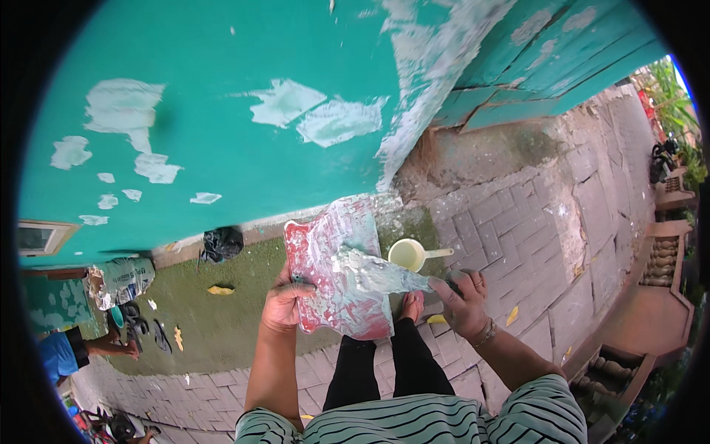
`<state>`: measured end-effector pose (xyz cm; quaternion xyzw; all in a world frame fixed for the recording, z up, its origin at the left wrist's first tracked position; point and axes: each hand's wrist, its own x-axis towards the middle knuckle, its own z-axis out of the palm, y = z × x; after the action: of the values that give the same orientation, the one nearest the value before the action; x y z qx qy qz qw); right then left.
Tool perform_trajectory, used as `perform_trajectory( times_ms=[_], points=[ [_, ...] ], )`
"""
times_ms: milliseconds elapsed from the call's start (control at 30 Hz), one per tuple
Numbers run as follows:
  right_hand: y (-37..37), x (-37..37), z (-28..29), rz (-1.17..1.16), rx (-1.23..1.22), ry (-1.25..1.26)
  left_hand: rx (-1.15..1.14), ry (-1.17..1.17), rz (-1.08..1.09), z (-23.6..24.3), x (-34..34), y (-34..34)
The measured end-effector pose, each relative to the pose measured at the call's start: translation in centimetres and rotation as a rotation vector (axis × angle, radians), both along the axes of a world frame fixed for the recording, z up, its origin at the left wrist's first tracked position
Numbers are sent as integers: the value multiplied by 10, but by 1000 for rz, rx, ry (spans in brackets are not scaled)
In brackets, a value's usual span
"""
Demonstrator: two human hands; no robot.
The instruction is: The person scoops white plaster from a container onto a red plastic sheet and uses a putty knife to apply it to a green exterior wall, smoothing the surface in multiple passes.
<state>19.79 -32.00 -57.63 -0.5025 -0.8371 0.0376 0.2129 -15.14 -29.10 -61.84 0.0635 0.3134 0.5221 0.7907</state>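
My left hand (287,303) grips the edge of a red plastic board (336,311), smeared with white and pale green putty. My right hand (460,305) is closed on a putty knife (416,281), whose blade lies over the board under a lump of white putty (356,263). Just beyond, a cream dipper (407,253) with a handle sits on the ground near my feet. The turquoise wall (222,44) ahead carries white filler patches (336,118) and a long rough white strip (421,66) along its corner.
A black plastic bag (222,244), a paper sack (129,283) and several sandals (140,325) lie along the wall at left, near another person (63,355) at the left edge. Concrete balustrades (658,263) and plants (680,96) line the right side of the paved path (510,222).
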Motion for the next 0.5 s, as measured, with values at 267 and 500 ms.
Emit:
perform_trajectory(
  times_ms=[267,500],
  points=[
    [-9,23,142,-122,-328,710,130,116,-1,106,22,-4],
    [28,16,236,78,-1104,938,271,51,34,227,34,-3]
  ],
)
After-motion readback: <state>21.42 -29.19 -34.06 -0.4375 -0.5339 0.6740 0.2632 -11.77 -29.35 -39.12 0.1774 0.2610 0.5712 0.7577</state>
